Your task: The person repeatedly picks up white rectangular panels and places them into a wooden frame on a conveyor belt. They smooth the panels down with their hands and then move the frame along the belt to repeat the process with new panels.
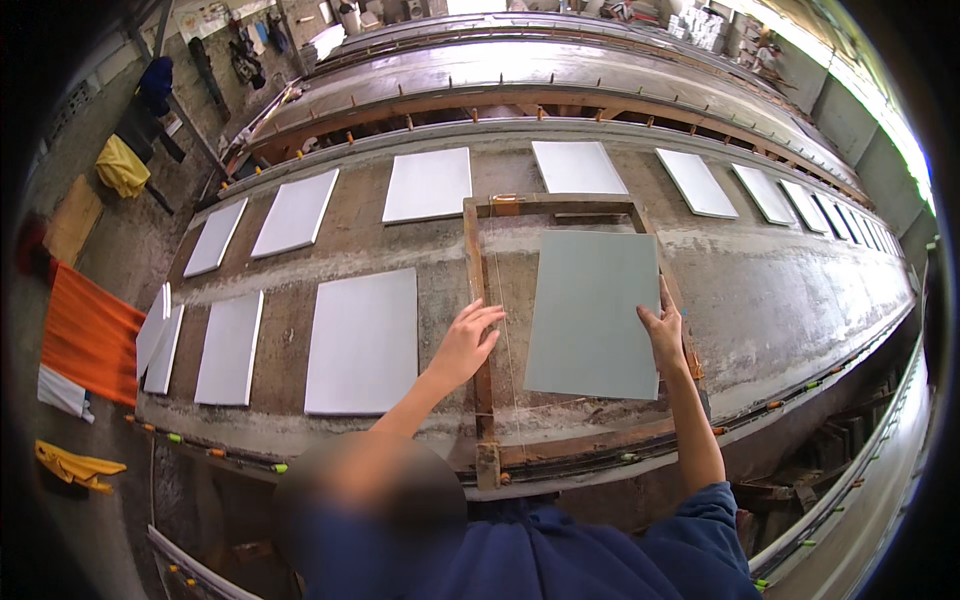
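Bench (760,290): long grey slab surface, curving across the frame's middle from left to far right.

White sheets (362,342): laid flat in two rows. The upper row runs from the left edge to the far upper right; the lower row has three or four at lower left and stops beside the frame. Judged from this, the bench's lower right stretch remains unfilled.

Wooden frame (478,300): rectangular, at centre, resting on the bench, its near rail at the bench edge.

Grey sheet (592,315): inside the frame, darker than the white ones, slightly tilted; whether it lies fully flat cannot be told.

Orange cloth (88,335): left edge; yellow cloth (120,165) at upper left.

Right hand (665,335): fingers curled on the grey sheet's right edge, gripping it.

Left hand (468,340): fingers spread open, holding nothing, over the frame's left rail, just beside the grey sheet.
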Tool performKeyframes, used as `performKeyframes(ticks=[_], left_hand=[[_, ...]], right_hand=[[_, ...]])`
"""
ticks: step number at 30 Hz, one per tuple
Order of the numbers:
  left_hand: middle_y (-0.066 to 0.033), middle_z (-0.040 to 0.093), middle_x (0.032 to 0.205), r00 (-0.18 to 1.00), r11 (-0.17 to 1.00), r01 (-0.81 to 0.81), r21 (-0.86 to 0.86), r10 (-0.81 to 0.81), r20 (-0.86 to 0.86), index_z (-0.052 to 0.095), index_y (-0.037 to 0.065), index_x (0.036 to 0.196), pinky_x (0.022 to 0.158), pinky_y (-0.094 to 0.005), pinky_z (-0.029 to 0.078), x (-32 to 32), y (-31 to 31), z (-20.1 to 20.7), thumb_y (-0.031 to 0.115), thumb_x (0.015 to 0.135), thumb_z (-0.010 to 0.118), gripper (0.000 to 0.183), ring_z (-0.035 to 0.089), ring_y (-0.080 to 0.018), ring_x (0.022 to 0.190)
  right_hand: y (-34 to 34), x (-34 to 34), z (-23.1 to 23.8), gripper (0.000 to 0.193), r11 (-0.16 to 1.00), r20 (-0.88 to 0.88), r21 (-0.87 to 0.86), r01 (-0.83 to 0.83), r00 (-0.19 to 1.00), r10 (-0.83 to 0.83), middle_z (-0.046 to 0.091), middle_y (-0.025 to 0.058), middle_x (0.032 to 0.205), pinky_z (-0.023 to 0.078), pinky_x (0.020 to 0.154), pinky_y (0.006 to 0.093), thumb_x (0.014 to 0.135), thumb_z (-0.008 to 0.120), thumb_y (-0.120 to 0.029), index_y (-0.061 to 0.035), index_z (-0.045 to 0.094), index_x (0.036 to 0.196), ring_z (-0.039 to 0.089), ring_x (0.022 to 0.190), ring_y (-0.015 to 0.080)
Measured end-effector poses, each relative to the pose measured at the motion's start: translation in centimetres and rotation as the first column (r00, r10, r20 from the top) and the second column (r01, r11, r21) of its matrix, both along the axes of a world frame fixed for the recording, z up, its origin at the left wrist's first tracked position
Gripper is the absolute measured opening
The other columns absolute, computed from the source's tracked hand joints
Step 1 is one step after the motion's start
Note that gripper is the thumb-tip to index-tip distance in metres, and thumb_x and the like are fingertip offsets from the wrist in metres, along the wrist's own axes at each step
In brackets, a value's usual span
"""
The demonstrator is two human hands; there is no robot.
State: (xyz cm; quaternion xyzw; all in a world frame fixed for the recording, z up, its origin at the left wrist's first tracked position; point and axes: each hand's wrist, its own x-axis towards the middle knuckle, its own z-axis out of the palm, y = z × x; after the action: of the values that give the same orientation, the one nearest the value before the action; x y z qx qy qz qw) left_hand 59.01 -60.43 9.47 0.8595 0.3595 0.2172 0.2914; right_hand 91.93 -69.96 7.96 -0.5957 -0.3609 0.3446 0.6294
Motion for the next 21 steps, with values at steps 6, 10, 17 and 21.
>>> performKeyframes(ticks=[6,10,17,21], left_hand=[[-0.0108,0.039,0.134,0.941,0.933,-0.172,0.315,0.25,-0.229,0.046,-0.003,0.124,0.109,-0.0523,0.018,3.1,-1.4,-5.5,0.017,0.088,0.05,0.041,0.018,-0.0256,0.135],[-0.0095,0.043,0.129,0.902,0.879,-0.244,0.411,0.361,-0.237,0.056,0.0,0.113,0.11,-0.0523,0.017,4.2,-1.9,-6.0,0.018,0.088,0.051,0.032,0.023,-0.0252,0.133],[-0.0054,0.048,0.123,0.901,0.888,-0.269,0.372,0.369,-0.23,0.067,0.005,0.09,0.109,-0.0529,0.022,4.4,-2.2,-5.0,0.015,0.081,0.062,0.015,0.028,-0.0246,0.13],[-0.0054,0.049,0.121,0.909,0.883,-0.287,0.371,0.373,-0.186,0.069,0.004,0.086,0.109,-0.0488,0.025,4.5,-2.3,-4.9,0.015,0.078,0.066,0.014,0.029,-0.0252,0.129]], right_hand=[[1.2,-0.4,-2.7,0.07,0.993,0.128,-0.099,-0.064,0.989,0.076,0.043,0.0196,0.133,0.045,0.092,0.0295,0.081,0.056,0.004,-0.0038,0.023,0.142,0.051,0.112,0.021],[2.3,-1.2,-3.1,0.069,0.988,-0.058,-0.065,-0.137,0.989,0.133,0.047,0.0184,0.129,0.047,0.087,0.0268,0.081,0.056,0.004,-0.0035,0.024,0.142,0.055,0.104,0.018],[3.4,-1.7,-4.1,0.07,0.978,-0.091,-0.104,-0.182,0.981,0.173,0.052,0.0181,0.121,0.048,0.083,0.0257,0.081,0.056,0.005,-0.0037,0.023,0.142,0.057,0.096,0.0165],[3.7,-1.3,-4.2,0.071,0.974,-0.105,-0.106,-0.201,0.976,0.19,0.055,0.0183,0.115,0.049,0.08,0.0249,0.081,0.057,0.004,-0.0037,0.023,0.142,0.059,0.092,0.0158]])
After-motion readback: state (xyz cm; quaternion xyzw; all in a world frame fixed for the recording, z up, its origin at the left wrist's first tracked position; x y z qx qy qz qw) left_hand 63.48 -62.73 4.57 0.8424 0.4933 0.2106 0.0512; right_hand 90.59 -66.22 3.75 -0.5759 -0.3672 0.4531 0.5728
